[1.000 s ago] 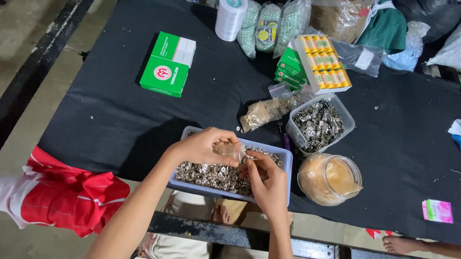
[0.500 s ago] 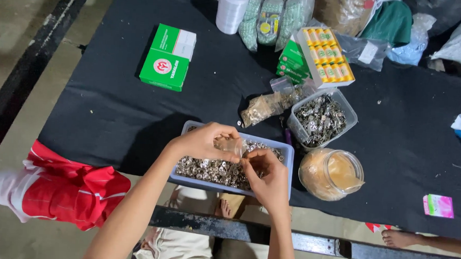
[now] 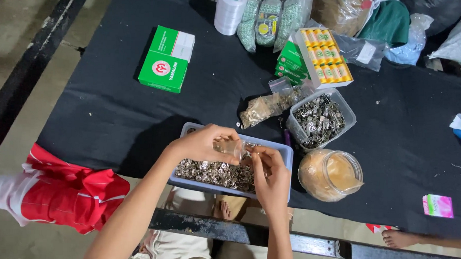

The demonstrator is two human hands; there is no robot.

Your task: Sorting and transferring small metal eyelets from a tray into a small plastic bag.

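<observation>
1. Metal snaps fill the tray (image 3: 289,158) at the near table edge, small silvery pieces in a loose layer. Both hands work right over it, so dropped pieces likely land back in.
2. Left hand (image 3: 202,143) hovers over the tray, fingers closed around a small clear bag (image 3: 229,146), holding it up with its mouth toward the other hand.
3. Right hand (image 3: 269,176) sits just beside the bag, fingertips pinched together at its opening. Cannot tell if a snap is between them; too small.
4. Jar (image 3: 330,174) stands just right of the tray, clear plastic, open top, tan contents. Within easy reach.
5. Tub (image 3: 320,117), clear, sits behind the jar, full of darker metal parts.
6. Filled bag (image 3: 264,106) of brass-coloured pieces lies left of the tub, touching it.
7. Green box (image 3: 166,59) lies well apart on the far left of the black table (image 3: 108,115).
8. Yellow-tube pack (image 3: 325,57), tape roll (image 3: 229,11) and more bags line the far edge, out of the work zone.
9. Red cloth (image 3: 65,192) hangs below the near left table edge.
</observation>
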